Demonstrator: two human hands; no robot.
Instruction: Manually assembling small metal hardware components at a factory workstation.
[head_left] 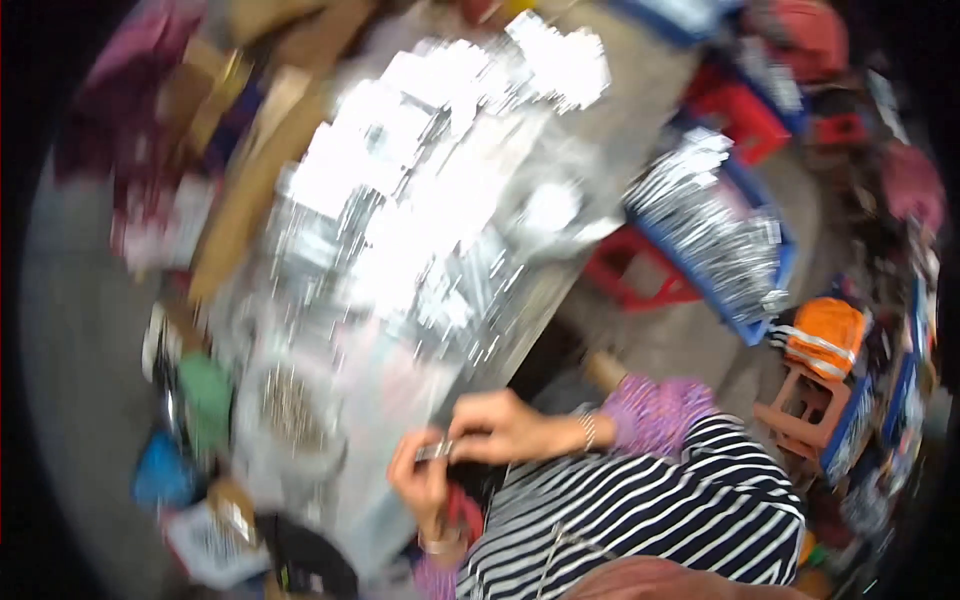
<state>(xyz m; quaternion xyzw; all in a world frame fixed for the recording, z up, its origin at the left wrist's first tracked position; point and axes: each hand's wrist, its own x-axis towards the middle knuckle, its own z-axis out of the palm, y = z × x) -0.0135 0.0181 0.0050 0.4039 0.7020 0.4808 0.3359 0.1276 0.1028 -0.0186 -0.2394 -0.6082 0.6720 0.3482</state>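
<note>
Close together at the table's near edge, my left hand (420, 482) and my right hand (500, 427) meet on a small, flat, silvery metal piece (434, 452). The left fingers are closed round it from the lower left. From the right, the right thumb and fingertips pinch its other end. Motion blur hides its exact kind. Beyond the hands, many shiny metal parts (440, 290) lie spread over the table, smeared and glaring. A clear plastic bag (285, 415) with a clump of small brownish-grey pieces lies left of my hands.
A second clear plastic bag (555, 190) rests on the table's right side. Right of the table, a blue tray (752, 335) full of long shiny parts sits by a red stool (640, 275). An orange vest (828, 335) lies on a pinkish stool (800, 410). Cardboard (245, 225) edges the left.
</note>
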